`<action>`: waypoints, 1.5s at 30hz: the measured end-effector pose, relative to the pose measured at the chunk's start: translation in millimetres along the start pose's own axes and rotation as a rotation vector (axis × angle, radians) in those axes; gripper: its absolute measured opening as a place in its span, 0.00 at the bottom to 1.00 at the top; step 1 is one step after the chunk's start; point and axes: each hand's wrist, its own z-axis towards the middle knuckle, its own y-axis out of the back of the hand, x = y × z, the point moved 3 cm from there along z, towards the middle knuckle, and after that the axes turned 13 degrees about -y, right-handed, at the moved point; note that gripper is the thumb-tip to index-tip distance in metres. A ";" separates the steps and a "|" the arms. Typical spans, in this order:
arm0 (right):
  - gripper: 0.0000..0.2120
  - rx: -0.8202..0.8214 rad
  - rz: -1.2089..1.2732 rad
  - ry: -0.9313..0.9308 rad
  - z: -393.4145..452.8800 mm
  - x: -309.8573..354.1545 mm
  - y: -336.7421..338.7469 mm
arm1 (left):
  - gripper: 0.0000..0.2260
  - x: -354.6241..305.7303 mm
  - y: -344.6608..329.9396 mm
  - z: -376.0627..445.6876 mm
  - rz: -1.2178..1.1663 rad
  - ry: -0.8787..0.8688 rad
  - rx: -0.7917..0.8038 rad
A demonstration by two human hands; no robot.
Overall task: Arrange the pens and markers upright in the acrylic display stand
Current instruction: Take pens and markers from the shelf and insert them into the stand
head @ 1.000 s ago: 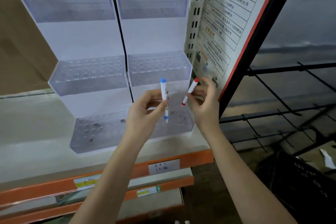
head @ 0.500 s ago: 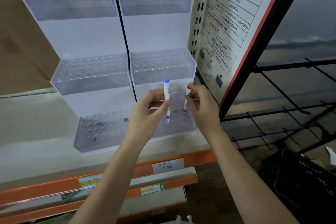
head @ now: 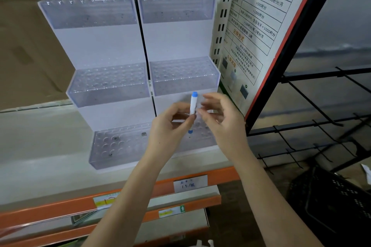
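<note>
Two clear acrylic stands, the left one (head: 108, 86) and the right one (head: 180, 76), sit side by side on the shelf. Each has three stepped tiers of round holes. My left hand (head: 168, 126) pinches a white marker with a blue cap (head: 193, 104) upright, its tip just above the right stand's bottom tier. Beside the marker is my right hand (head: 222, 120), its fingers loosely spread and blurred, with nothing visible in them. No red marker shows in this frame.
A cardboard box (head: 30, 46) stands left of the stands. A printed sign with a red edge (head: 257, 26) leans close on the right. A black wire rack (head: 311, 126) and a black crate (head: 331, 196) are further right. The orange shelf edge (head: 60, 208) runs below.
My right hand lowered the red marker toward the bottom tier and no longer shows it. The blue marker in my left hand stayed upright, moving slightly right.
</note>
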 end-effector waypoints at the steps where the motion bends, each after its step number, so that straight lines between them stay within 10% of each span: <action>1: 0.12 0.013 0.003 0.022 -1.8 3.9 -3.0 | 0.11 -1.2 -1.8 -0.4 0.007 -0.010 0.017; 19: 0.19 -0.193 -0.052 0.077 22.6 0.7 3.8 | 0.06 48.7 28.1 -8.0 0.850 -0.291 0.191; 45: 0.08 -0.278 -0.391 0.305 36.0 -5.9 -2.3 | 0.05 55.1 28.3 -9.2 0.865 -0.393 0.194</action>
